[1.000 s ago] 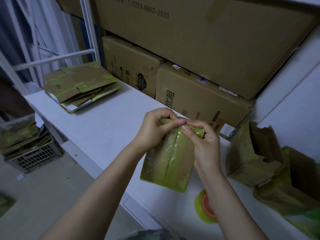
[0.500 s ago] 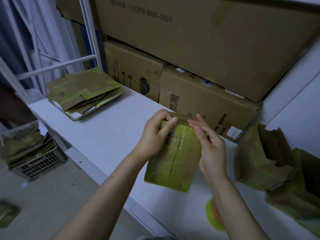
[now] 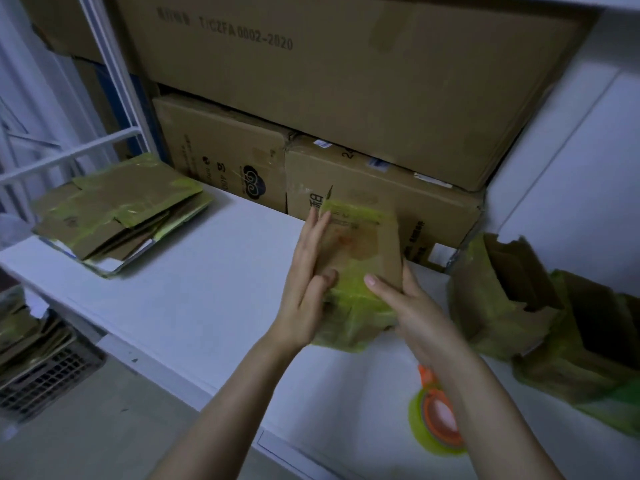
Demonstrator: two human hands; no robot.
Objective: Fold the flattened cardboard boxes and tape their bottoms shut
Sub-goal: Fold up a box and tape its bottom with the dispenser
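A small brown cardboard box [image 3: 363, 251] with green tape on its lower part is held above the white table [image 3: 194, 292], in front of the big cartons. My left hand [image 3: 306, 289] lies flat against its left side, fingers straight and thumb on the near face. My right hand [image 3: 412, 306] grips its right lower corner, thumb across the taped face and fingers behind. A green tape roll [image 3: 420, 422] with an orange core lies on the table under my right forearm. A pile of flattened boxes [image 3: 117, 209] sits at the table's far left.
Two folded boxes [image 3: 502, 299] [image 3: 588, 344] with open tops stand at the right. Large cartons [image 3: 346, 98] are stacked against the back. A metal shelf frame [image 3: 104, 81] stands at the left, and a crate of flattened boxes [image 3: 38, 365] rests on the floor.
The box has turned from its taped bottom facing me to a plainer side. Both hands left the top edge and moved to its sides; the box rose toward the cartons.
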